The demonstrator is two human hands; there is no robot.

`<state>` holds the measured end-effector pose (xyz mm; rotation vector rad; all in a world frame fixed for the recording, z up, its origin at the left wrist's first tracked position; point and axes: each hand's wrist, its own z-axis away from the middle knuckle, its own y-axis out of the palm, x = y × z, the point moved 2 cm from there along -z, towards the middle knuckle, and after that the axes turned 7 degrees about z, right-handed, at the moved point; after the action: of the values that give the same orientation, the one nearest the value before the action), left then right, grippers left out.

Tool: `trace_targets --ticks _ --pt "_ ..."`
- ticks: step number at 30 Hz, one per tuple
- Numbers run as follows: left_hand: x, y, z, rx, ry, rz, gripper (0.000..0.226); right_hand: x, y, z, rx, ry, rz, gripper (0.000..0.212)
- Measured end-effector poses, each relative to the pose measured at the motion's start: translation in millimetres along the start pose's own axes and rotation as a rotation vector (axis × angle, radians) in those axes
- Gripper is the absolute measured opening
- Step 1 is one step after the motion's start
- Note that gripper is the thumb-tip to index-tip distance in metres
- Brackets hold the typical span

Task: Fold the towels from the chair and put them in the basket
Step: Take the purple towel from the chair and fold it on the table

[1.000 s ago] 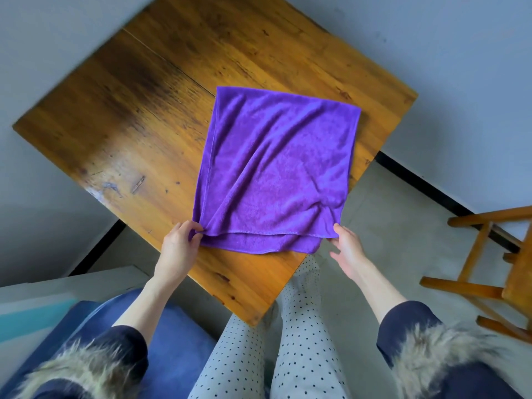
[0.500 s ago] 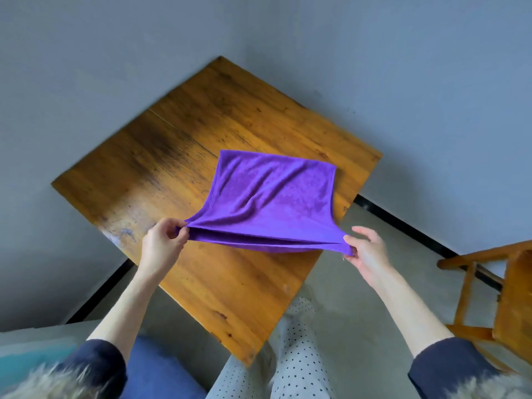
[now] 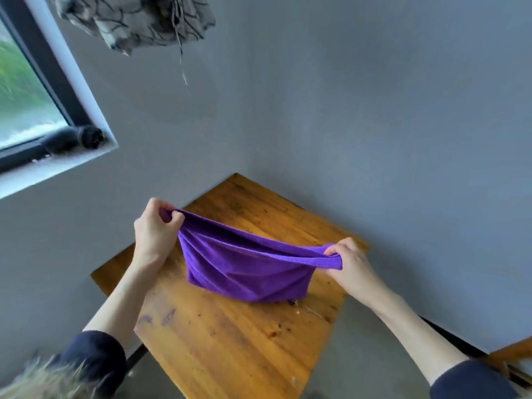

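A window (image 3: 26, 90) fills the upper left, a patterned curtain (image 3: 135, 18) hangs at the top, and a chair (image 3: 515, 355) edge shows lower right. At centre, the left hand (image 3: 157, 228) and right hand (image 3: 349, 262) each pinch a corner of the folded purple towel (image 3: 244, 272), which sags onto the wooden table (image 3: 230, 341).

The towel (image 3: 247, 272) hangs between the two hands above the surface (image 3: 230, 341), its lower fold resting on the wood. The left hand (image 3: 155, 228) holds its left end, the right hand (image 3: 345, 260) its right end. A chair (image 3: 512, 358) stands at the right, a window (image 3: 34, 105) at upper left
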<state>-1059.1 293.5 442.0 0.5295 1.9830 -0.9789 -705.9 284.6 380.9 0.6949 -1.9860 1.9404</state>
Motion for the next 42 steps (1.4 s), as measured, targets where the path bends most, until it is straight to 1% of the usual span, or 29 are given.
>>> trace_targets --ticks 2,3,6,10,12,15,16,19,20,22,24,27,30,32,34,37,39,42 --pt "-4.1 -11.5 -7.3 -0.021 0.013 -0.01 0.005 6.7 -6.8 -2.9 -0.142 -0.048 -0.066 0.007" --pt "-4.7 -17.4 -10.3 -0.027 0.015 -0.026 0.004 10.0 -11.7 -4.7 -0.179 -0.059 -0.111 0.002" --pt "-2.7 -33.3 -16.7 -0.019 0.023 -0.106 0.003 18.6 -22.7 -12.1 -0.188 -0.101 -0.154 0.008" --pt "1.2 -53.2 -20.8 -0.026 0.001 -0.148 0.005 37.2 -32.4 -24.3 -0.249 -0.276 -0.055 0.005" --pt "2.0 -64.0 -24.1 -0.046 -0.001 -0.157 0.006 46.5 -34.9 -28.2 -0.235 -0.352 -0.042 0.01" --pt "0.0 -78.7 -30.8 -0.077 -0.007 -0.181 0.009 63.7 -35.2 -27.2 -0.165 -0.446 -0.07 0.028" --pt "-1.4 -82.7 -32.8 -0.085 -0.015 -0.184 0.01 71.1 -35.0 -26.2 -0.133 -0.481 -0.079 0.029" --pt "-7.9 -92.9 -39.7 -0.112 -0.027 -0.181 0.013 92.7 -35.9 -27.7 -0.038 -0.601 -0.056 0.021" --pt "-10.5 -95.9 -42.0 -0.119 -0.024 -0.178 0.013 97.8 -36.5 -29.6 -0.003 -0.622 -0.033 0.022" --pt "-16.0 -101.0 -46.4 -0.136 -0.02 -0.161 0.013 102.7 -36.5 -34.5 0.058 -0.629 -0.024 0.028" --pt "-19.8 -105.8 -50.1 -0.151 -0.012 -0.149 0.012 103.1 -35.0 -38.6 0.089 -0.596 -0.055 0.031" --pt "-22.9 -110.9 -53.8 -0.152 0.004 -0.163 0.014 103.3 -30.0 -40.2 0.11 -0.565 -0.072 0.029" --pt "-24.4 -114.0 -53.7 -0.155 0.003 -0.146 0.013 102.1 -22.3 -43.4 0.125 -0.555 -0.037 0.027" --pt "-25.4 -114.9 -53.1 -0.152 0.0 -0.129 0.011 99.4 -19.2 -49.6 0.102 -0.504 -0.02 0.021" --pt "-26.1 -117.1 -53.1 -0.14 0.003 -0.125 0.01 96.8 -17.2 -57.9 0.038 -0.461 0.001 0.012" --pt "-25.4 -123.3 -54.4 -0.116 -0.001 -0.123 0.006 96.8 -17.4 -66.0 -0.031 -0.421 -0.011 0.012" --pt "-23.7 -127.3 -54.3 -0.103 -0.018 -0.103 0.004 98.9 -21.5 -68.4 -0.068 -0.408 -0.048 0.016" --pt "-20.8 -130.4 -52.2 -0.096 -0.042 -0.074 0.003 101.7 -28.4 -70.9 -0.109 -0.407 -0.052 0.037"
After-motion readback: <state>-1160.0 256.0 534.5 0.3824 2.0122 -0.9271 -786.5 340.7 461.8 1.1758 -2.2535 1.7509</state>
